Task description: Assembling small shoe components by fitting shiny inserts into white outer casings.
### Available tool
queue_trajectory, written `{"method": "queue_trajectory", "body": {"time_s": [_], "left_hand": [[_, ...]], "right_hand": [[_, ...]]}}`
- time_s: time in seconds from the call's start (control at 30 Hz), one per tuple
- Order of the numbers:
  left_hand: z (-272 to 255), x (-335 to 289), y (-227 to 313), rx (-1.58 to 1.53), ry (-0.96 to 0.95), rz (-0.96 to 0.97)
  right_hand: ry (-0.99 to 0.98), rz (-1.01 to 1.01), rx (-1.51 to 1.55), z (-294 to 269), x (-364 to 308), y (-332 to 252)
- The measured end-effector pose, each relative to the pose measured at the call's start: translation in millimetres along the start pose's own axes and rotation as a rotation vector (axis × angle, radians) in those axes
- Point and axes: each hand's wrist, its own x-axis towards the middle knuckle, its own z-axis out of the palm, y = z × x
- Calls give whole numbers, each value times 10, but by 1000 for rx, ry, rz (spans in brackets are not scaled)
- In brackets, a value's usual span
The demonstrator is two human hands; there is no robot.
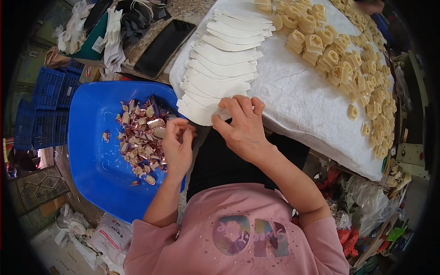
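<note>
A row of overlapping white curved pieces (224, 59), thin and flat, lies fanned out along the left part of a white woven cover (284, 91). At its near end my right hand (243, 126) has thumb and fingers bent round the edge of the closest white piece. My left hand (178, 149) hovers by the right rim of a blue tub (98, 183), fingers curled together; whatever they may hold is hidden. Inside the tub lies a heap of small shiny pinkish-metallic pieces (140, 137) with pale insides.
Many small yellowish, open-centred plastic pieces (341, 73) are heaped along the cover's right side. A black phone (165, 48) lies beyond the tub. Blue crates (46, 105) stand at the left; plastic bags (366, 201) and scraps fill the lower right. Another person's hand (369, 6) shows at the top right.
</note>
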Motion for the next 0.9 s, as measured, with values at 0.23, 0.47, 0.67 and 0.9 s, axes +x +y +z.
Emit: {"method": "queue_trajectory", "body": {"time_s": [0.23, 0.47, 0.67, 0.9], "left_hand": [[249, 30, 136, -172, -320, -125], [456, 89, 189, -271, -218, -141], [431, 86, 58, -225, -207, -123], [427, 42, 61, -353, -290, -220]], "right_hand": [[10, 262, 305, -40, 72, 0], [-52, 265, 271, -43, 117, 32], [273, 720, 840, -229, 172, 195], [523, 734, 773, -542, 18, 439]]}}
